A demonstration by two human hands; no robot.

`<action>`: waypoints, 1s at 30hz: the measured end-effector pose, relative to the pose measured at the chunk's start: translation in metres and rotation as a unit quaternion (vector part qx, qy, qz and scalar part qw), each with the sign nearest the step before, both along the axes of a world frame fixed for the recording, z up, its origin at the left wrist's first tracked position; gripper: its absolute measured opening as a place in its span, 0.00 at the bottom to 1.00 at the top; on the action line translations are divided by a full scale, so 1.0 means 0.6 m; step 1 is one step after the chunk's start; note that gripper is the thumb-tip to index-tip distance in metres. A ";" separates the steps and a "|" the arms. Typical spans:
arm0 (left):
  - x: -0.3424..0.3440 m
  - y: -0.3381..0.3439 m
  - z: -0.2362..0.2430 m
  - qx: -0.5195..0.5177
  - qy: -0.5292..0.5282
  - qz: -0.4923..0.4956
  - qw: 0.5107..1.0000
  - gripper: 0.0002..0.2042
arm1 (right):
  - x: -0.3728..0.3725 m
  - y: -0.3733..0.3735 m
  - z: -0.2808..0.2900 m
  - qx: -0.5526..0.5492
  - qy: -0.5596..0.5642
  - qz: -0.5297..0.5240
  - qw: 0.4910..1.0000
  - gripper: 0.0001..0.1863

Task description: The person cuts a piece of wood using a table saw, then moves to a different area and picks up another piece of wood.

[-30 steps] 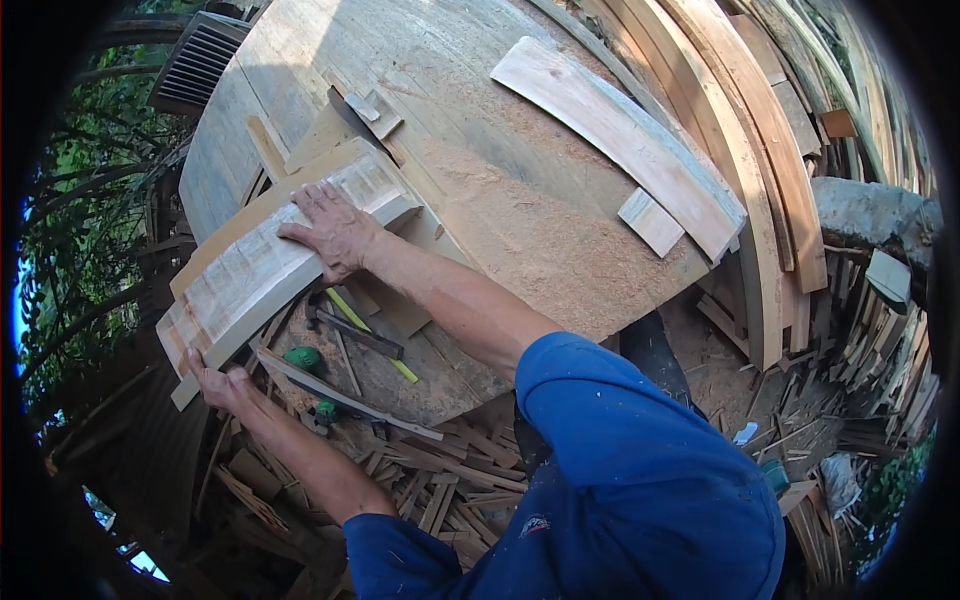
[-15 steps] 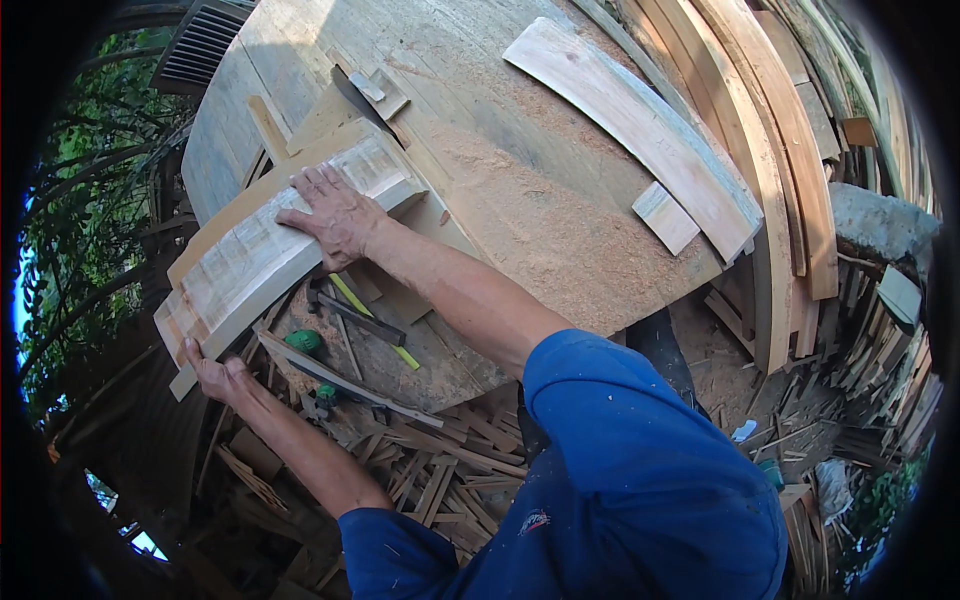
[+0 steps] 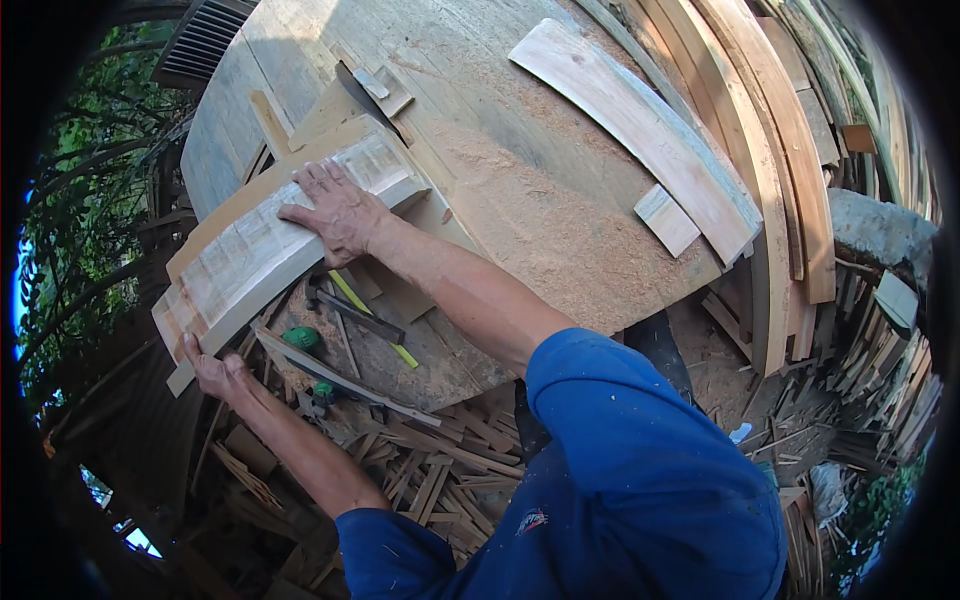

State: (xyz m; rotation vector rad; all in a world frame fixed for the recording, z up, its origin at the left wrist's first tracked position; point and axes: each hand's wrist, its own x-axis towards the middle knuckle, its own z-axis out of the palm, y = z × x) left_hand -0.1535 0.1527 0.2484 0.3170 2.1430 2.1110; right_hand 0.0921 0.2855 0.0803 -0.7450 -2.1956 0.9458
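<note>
A thick, curved wooden piece (image 3: pixel 230 255) with a pale, rough top lies across the left of the worktable. My left hand (image 3: pixel 212 370) grips its near left end, thumb on the upper face and the other fingers partly hidden below. Flat on top, toward its far end, rests my right hand (image 3: pixel 342 212) with fingers and thumb spread. Along the far side of the piece runs a smooth tan board (image 3: pixel 225 222). A dark, narrow blade-like strip (image 3: pixel 360 93) stands just past the far end, beside a small wood block (image 3: pixel 393 92).
Sawdust (image 3: pixel 530 195) covers much of the wooden tabletop (image 3: pixel 450 50). A hammer (image 3: pixel 360 318), a yellow strip (image 3: pixel 350 292) and a green round object (image 3: pixel 300 338) lie below the piece. To the right are a curved plank (image 3: pixel 640 130), an offcut (image 3: pixel 667 220) and stacked long boards (image 3: pixel 765 160). Scraps (image 3: pixel 470 450) litter the ground.
Almost nothing differs. The whole view has shifted slightly; both hands keep their places on the curved wooden piece.
</note>
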 end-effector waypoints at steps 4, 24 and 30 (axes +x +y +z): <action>-0.003 0.010 0.004 0.004 -0.006 -0.010 1.000 0.20 | 0.002 0.006 -0.001 0.008 0.011 -0.012 1.000 0.47; -0.022 0.005 0.003 0.021 -0.012 -0.052 0.998 0.18 | -0.002 0.003 -0.011 0.027 0.039 -0.030 0.998 0.44; -0.018 0.013 0.001 0.020 -0.022 -0.043 0.999 0.19 | 0.004 0.009 -0.006 0.028 0.031 -0.028 0.999 0.43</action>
